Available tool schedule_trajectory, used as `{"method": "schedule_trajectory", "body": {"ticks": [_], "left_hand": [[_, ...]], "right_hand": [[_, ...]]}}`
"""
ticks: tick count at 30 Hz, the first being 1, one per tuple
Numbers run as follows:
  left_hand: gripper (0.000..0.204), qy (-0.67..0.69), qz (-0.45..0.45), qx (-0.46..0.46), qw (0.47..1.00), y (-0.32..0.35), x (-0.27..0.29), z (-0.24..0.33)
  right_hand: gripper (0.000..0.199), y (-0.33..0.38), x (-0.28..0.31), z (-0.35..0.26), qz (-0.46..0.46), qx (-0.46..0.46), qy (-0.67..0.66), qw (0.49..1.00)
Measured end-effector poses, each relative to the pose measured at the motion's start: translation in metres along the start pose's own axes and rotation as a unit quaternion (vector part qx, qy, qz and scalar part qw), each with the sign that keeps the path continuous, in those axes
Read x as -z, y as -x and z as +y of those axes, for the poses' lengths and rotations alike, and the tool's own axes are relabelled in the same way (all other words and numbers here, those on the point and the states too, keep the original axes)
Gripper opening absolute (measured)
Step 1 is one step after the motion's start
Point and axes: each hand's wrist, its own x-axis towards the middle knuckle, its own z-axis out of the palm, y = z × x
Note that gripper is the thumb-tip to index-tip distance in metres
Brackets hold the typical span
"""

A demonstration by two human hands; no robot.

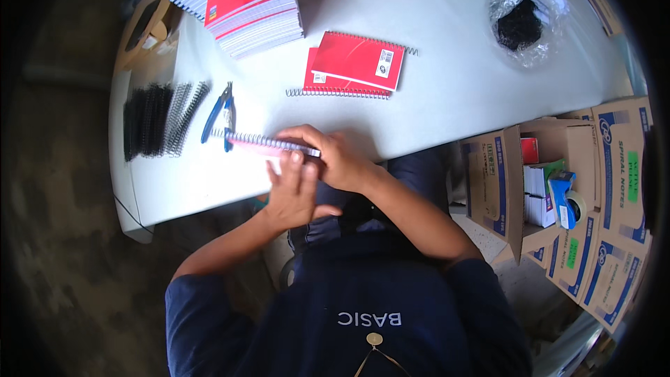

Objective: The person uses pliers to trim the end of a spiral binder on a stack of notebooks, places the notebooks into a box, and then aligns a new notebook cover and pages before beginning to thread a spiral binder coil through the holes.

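My right hand [343, 162] is closed around one end of a spiral notebook [259, 145], held on edge above the table's front. Its pale coil runs along the upper edge and sticks out past the left end. Fingers spread and stretched out, my left hand [296, 197] rests its fingertips against the notebook's near side. Beyond the coil's left end lie blue-handled pliers [227, 113]. Farther back, two red spiral notebooks [352, 61] overlap, with loose coil ends projecting from both.
Black and dark plastic coils [157, 120] lie at the table's left. Stacked red notebooks [255, 14] stand at the back. A clear plastic bag [551, 10] holding something black sits back right. At right, an open carton [497, 181] holds notebooks and a blue tape dispenser [562, 199].
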Motion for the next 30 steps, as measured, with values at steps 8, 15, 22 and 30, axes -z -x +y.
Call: {"method": "schedule_trajectory", "body": {"ticks": [8,15,22,30], "left_hand": [[0.03,0.117,-0.169,0.09,0.975,-0.12,0.074,-0.033],[0.024,0.114,-0.254,0.096,0.956,-0.134,0.088,-0.041],[0.026,0.117,-0.216,0.079,0.966,-0.136,0.084,-0.034],[0.037,0.049,-0.091,0.068,0.992,-0.168,0.092,-0.026]], "right_hand": [[0.021,-0.004,0.005,0.005,0.021,-0.058,0.046,0.997],[0.019,-0.005,0.006,-0.002,0.021,-0.106,0.015,0.994],[0.018,-0.002,0.007,-0.004,0.028,-0.104,0.036,0.993],[0.019,0.009,0.017,-0.004,0.118,-0.03,-0.005,0.993]]}}
